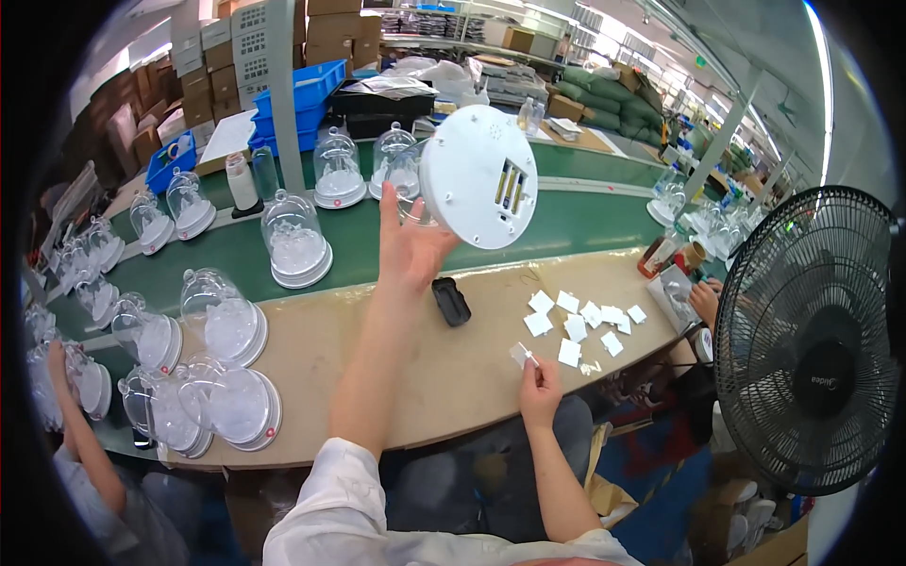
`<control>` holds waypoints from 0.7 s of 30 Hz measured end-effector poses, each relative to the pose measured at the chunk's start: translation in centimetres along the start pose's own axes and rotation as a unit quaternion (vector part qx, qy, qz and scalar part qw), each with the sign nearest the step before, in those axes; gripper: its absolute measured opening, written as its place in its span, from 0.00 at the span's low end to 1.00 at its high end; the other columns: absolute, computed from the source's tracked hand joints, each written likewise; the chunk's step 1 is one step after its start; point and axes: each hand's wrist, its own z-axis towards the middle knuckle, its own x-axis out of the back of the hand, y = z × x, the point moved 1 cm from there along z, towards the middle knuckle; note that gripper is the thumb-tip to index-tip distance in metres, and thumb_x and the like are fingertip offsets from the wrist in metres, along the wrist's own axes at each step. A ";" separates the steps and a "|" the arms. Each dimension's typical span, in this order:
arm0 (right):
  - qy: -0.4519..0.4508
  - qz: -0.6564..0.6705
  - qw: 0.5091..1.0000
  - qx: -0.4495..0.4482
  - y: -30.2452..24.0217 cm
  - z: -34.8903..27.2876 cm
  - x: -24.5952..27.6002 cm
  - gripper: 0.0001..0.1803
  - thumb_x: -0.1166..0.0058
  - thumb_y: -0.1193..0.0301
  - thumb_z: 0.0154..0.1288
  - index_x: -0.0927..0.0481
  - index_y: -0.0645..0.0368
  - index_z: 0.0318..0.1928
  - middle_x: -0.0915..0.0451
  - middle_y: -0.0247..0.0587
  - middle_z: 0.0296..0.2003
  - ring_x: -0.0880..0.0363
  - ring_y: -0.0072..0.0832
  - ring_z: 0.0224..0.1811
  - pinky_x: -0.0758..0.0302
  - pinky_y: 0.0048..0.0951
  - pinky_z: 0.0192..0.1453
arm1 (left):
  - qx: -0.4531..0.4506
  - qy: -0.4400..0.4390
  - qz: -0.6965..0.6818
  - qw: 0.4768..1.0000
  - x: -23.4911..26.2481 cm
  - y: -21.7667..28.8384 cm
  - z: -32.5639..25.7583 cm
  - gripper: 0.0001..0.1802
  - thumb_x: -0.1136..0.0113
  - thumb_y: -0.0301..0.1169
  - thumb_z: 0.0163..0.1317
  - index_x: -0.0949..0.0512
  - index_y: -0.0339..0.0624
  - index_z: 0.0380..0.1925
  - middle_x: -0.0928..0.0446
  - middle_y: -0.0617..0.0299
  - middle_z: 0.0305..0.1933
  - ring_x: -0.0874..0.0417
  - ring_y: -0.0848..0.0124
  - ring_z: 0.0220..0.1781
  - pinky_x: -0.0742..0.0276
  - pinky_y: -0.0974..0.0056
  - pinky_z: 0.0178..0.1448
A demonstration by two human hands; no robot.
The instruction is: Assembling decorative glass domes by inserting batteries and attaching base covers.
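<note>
The green conveyor belt (pixel 566 222) is running across the back, carrying clear dome pieces on white bases (pixel 295 241); in front of it the beige table (pixel 444 368) is holding more finished-looking domes (pixel 231 325) lying on their sides at the left; a black floor fan (pixel 816 340) is standing at the right. The left hand (pixel 408 247) is lifting a round white base (pixel 479 175) with its underside turned up, its grip clamped on the lower rim; the battery slot in that base is showing open. A small black cover (pixel 451 300) is lying on the table just below; white square tabs (pixel 578 321) are scattered near it. The right hand (pixel 540 382) is pinching one small white tab (pixel 520 354), fingers together; judging by this, the tab is not yet on the base, and many tabs are waiting.
</note>
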 end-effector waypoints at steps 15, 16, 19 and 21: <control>-0.079 0.424 0.898 -0.088 -16.3 6.2 1.3 0.08 0.49 0.70 0.73 0.23 0.61 0.36 0.26 0.31 0.21 0.29 0.19 0.20 0.32 0.23 0.26 | -0.027 -0.304 -0.045 0.951 -3.8 2.6 -5.2 0.34 0.54 0.54 0.69 0.38 0.47 0.69 0.33 0.55 0.69 0.30 0.54 0.68 0.29 0.46 0.67; -0.113 0.448 0.886 -0.028 -17.0 7.3 2.9 0.09 0.50 0.69 0.73 0.21 0.62 0.40 0.27 0.30 0.19 0.30 0.19 0.20 0.34 0.22 0.23 | -0.017 -0.311 -0.061 0.948 -3.6 1.4 -4.5 0.34 0.54 0.54 0.69 0.38 0.47 0.69 0.33 0.55 0.69 0.30 0.54 0.68 0.28 0.46 0.67; -0.204 0.501 0.841 0.014 -23.5 8.3 4.6 0.10 0.52 0.72 0.74 0.20 0.65 0.44 0.24 0.36 0.21 0.28 0.22 0.21 0.37 0.21 0.19 | -0.017 -0.323 -0.067 0.944 -4.2 1.0 -4.7 0.34 0.53 0.53 0.69 0.38 0.48 0.69 0.33 0.55 0.69 0.30 0.55 0.68 0.28 0.46 0.67; -0.227 0.511 0.827 0.055 -25.2 8.8 4.4 0.11 0.52 0.72 0.74 0.21 0.66 0.47 0.21 0.41 0.25 0.23 0.26 0.25 0.33 0.22 0.18 | -0.016 -0.332 -0.073 0.940 -4.6 0.6 -5.1 0.34 0.53 0.53 0.69 0.37 0.48 0.69 0.33 0.55 0.69 0.30 0.55 0.68 0.28 0.46 0.67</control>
